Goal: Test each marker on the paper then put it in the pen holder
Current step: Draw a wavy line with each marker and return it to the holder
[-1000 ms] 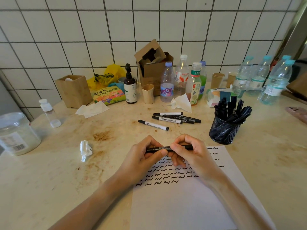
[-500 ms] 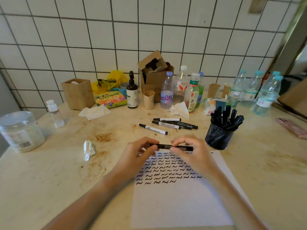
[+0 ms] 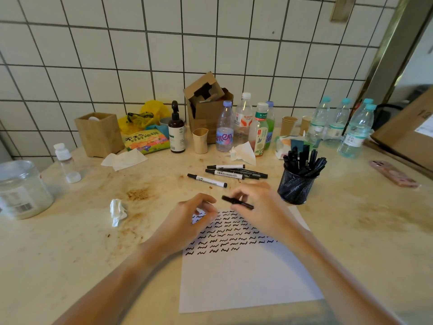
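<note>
Fingers [image 3: 243,195] pinch black, seemingly capped marker [image 3: 237,202].

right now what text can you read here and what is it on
"不生气" plus a blurred second line: colourful packet.
"东方": green bottle label.
"amen" or similar, first letter hidden: purple-capped bottle.
Too small or blurred: marker labels, brown pump bottle, jar barcode label, cardboard box.
</note>
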